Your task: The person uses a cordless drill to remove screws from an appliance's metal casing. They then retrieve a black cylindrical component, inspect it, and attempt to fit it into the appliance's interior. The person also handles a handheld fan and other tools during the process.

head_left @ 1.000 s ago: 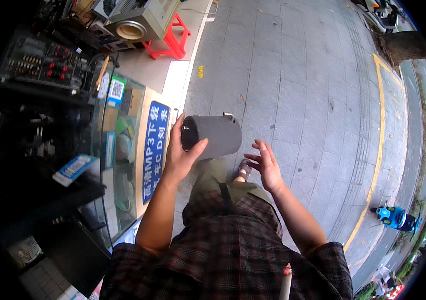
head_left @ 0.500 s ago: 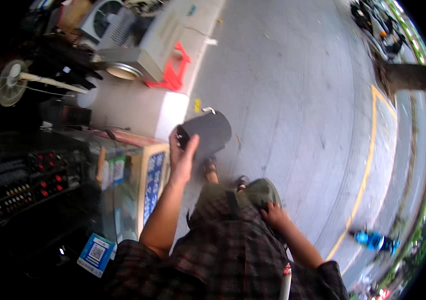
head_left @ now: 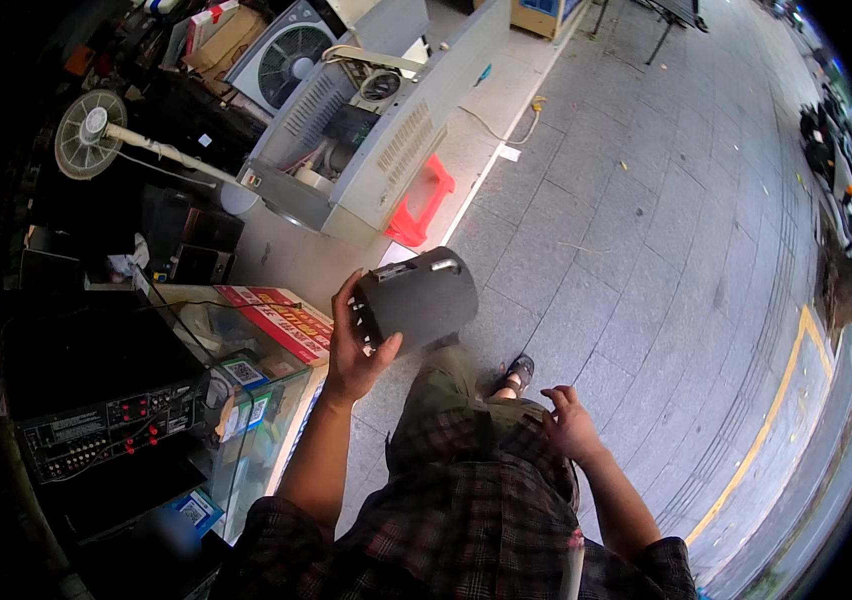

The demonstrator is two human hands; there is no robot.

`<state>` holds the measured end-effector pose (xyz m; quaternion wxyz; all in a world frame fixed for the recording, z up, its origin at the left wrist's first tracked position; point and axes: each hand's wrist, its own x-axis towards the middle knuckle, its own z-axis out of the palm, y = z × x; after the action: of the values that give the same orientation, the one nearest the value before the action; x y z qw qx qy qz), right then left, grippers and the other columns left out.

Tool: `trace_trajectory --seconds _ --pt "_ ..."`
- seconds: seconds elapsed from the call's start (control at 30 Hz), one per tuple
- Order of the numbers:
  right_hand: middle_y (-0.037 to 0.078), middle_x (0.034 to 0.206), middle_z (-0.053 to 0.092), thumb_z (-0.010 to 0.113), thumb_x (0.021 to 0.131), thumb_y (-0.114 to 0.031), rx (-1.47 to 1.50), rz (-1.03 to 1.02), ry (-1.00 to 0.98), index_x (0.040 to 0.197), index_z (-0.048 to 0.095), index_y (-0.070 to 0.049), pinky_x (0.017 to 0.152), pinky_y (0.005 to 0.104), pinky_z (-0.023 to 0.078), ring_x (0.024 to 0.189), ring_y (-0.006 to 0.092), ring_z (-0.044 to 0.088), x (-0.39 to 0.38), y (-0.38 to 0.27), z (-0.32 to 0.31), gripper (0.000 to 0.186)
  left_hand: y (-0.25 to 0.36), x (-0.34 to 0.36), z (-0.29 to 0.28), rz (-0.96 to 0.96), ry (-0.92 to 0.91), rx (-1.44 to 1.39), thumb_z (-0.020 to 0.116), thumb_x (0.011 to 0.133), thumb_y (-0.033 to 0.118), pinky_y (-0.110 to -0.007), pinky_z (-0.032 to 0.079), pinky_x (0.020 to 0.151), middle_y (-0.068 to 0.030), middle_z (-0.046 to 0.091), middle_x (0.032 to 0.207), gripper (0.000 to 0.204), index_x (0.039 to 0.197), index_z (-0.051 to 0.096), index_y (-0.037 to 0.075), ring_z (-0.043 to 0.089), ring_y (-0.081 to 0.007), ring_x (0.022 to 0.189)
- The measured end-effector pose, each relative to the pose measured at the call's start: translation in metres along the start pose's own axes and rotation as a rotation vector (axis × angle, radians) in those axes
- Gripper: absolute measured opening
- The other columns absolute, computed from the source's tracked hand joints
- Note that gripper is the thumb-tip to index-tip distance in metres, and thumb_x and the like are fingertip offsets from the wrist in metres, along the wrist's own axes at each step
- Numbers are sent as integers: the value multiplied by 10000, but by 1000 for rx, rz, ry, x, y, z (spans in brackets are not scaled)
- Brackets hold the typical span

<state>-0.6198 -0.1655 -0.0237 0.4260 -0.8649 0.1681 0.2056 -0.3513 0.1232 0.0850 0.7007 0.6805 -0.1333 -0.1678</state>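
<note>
In my left hand (head_left: 358, 365) I hold a dark grey drum-shaped housing (head_left: 421, 303) out in front of me, tilted. The thumb presses its near side and the fingers go round its left end, where light bits show in a dark opening. A small pale metal piece sits on the far side of its surface. My right hand (head_left: 572, 428) hangs beside my right thigh, its fingers loosely bent and somewhat apart, with nothing visible in them.
At left stand a glass counter (head_left: 266, 440), a black amplifier (head_left: 116, 415), a white fan (head_left: 93, 135), an opened grey metal appliance (head_left: 376, 150) and a red plastic stool (head_left: 424, 205). Paving (head_left: 616, 260) stretches ahead; motorcycles (head_left: 846, 180) are far right. A cigarette (head_left: 573, 565) shows at the lower edge.
My view has moved forward and turned, so the counter and appliance show more fully. The housing stays in my left hand, turned slightly. My right hand has come away from the trouser leg.
</note>
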Motion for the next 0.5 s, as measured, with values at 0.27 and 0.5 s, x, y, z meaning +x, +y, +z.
trace_trajectory --seconds 0.27,0.5 --pt "138 1312 615 567 1048 -401 852 30 -311 1450 500 -22 950 417 551 1156 267 658 180 -117 -122 557 -14 105 -28 130 -5 178 761 723 113 -440 475 1046 -178 438 1408 1110 1606 90 55 503 -294 1285" --pt "164 1516 493 427 973 -747 1445 208 -562 1557 366 -87 1057 600 447 1258 346 585 324 -230 -171 884 38 244 -64 272 -348 318 956 612 245 -455 344 1167 -238 435 1491 1356 1617 81 -9 456 -342 1392"
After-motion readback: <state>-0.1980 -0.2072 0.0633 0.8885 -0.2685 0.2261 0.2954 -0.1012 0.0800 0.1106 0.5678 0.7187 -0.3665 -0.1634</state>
